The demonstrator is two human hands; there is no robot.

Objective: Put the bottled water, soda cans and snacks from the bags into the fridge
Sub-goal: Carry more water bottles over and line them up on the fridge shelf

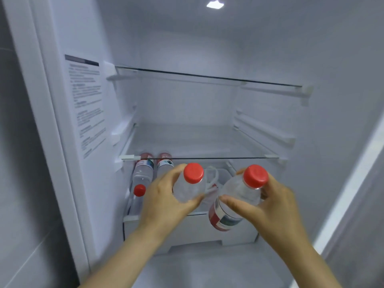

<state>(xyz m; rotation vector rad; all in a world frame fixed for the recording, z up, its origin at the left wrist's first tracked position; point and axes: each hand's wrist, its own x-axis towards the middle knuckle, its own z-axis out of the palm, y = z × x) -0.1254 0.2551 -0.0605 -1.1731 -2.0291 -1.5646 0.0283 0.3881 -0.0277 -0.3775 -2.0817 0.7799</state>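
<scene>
I face an open white fridge [83, 113]. My left hand [164, 200] grips a clear water bottle with a red cap [192, 179], held in front of the lower shelf space. My right hand [268, 206] grips a second red-capped water bottle [236, 196] with a red label, tilted toward the left. Three more water bottles stand in the drawer at the left: one in front with its red cap showing [139, 190], and two behind it [143, 169] [164, 165] under the glass shelf.
Two glass shelves cross the fridge, the upper one [207, 76] and the lower one [207, 157]. A white drawer [197, 231] sits below my hands, with a crumpled plastic bag [212, 179] inside it. A printed label is stuck on the left inner wall.
</scene>
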